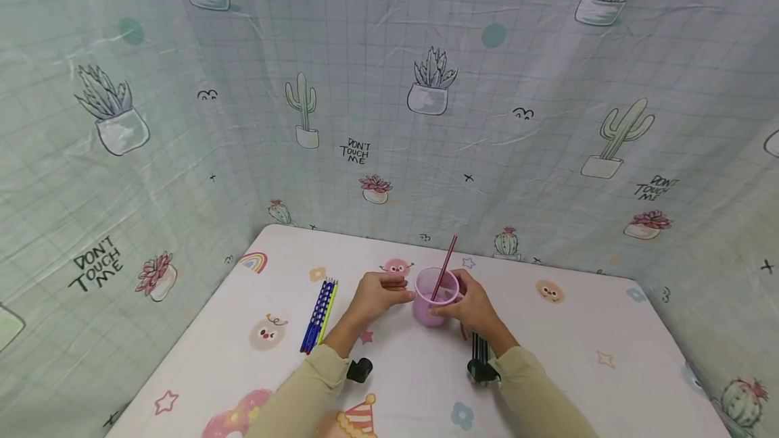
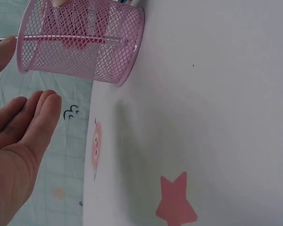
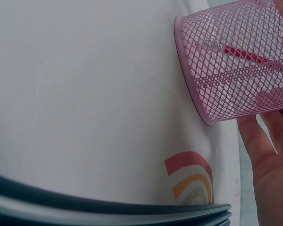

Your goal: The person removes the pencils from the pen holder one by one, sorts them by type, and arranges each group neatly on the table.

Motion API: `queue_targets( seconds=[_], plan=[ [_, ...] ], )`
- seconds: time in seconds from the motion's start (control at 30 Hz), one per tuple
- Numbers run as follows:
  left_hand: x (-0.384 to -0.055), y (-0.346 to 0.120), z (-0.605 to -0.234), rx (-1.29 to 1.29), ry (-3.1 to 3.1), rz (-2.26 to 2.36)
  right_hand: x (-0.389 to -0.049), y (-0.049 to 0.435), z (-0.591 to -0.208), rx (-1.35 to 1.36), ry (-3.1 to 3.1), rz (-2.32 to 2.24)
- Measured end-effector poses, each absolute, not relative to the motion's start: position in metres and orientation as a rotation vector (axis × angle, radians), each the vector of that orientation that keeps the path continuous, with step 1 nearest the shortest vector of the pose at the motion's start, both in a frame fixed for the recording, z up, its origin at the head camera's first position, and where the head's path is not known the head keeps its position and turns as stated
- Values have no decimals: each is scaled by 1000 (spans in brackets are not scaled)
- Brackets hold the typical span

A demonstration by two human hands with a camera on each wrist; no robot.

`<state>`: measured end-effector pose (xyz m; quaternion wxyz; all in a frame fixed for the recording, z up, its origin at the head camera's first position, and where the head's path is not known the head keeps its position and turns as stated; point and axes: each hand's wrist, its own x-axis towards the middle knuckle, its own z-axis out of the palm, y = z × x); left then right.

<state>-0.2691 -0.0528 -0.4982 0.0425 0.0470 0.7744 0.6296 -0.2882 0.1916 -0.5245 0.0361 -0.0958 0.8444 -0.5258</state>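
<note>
A pink mesh pencil cup [image 1: 429, 313] stands on the table near its back edge, with one dark red pencil [image 1: 446, 263] leaning inside it. My right hand [image 1: 475, 306] grips the cup from the right, thumb at the near side and fingers behind. In the right wrist view, the fingers [image 3: 262, 136] lie against the mesh [image 3: 236, 94]. My left hand [image 1: 379, 297] is just left of the cup, holding nothing, its fingers fairly straight. The left thumb [image 2: 1, 57] comes close to the cup's rim [image 2: 22, 47]; whether it touches is unclear.
Blue dotted pencils [image 1: 316, 316] and a yellow-green pencil [image 1: 329, 309] lie together on the left. Several dark green pencils [image 1: 479, 347] lie under the right wrist, partly hidden. A cactus-print sheet [image 1: 377, 120] hangs behind the printed white table [image 1: 414, 391].
</note>
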Motion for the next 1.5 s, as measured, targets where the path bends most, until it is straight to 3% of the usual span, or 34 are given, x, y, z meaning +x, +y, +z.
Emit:
queue_targets(
  seconds=[0.47, 0.8, 1.17, 1.5],
  plan=[
    [-271, -20, -499, 410, 2473, 1750, -288, 194, -523, -335, 2602, -1566],
    [-271, -11, -503, 372, 2544, 1732, -301, 215, -480, -503, 2222, -1602],
    [-270, -9, -504, 340, 2532, 1714, -318, 182, -457, -30, 2525, -1863],
    [-269, -10, -502, 310, 2503, 1731, -326, 176, -446, -2, 2633, -1933]
  ],
)
